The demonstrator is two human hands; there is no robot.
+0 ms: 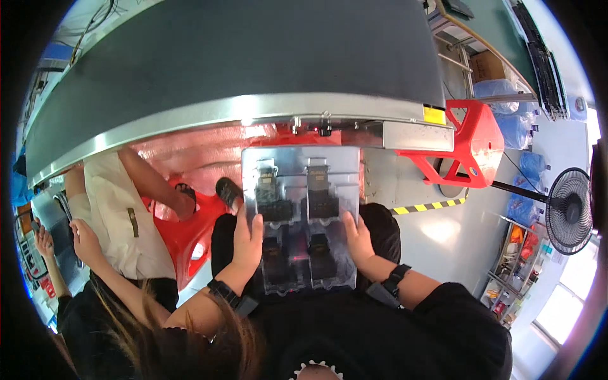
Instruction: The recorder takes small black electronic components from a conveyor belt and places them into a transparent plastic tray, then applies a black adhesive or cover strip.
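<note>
One clear plastic tray, held between my two hands: my left hand on its left edge, my right hand on its right edge. Four dark components sit in the tray's pockets, two in the far row and two in the near row. Two black wristbands, one on each of my wrists. One dark conveyor belt beyond the tray. One red frame right of the tray. One standing fan far right of the tray. One other person left of the tray.
</note>
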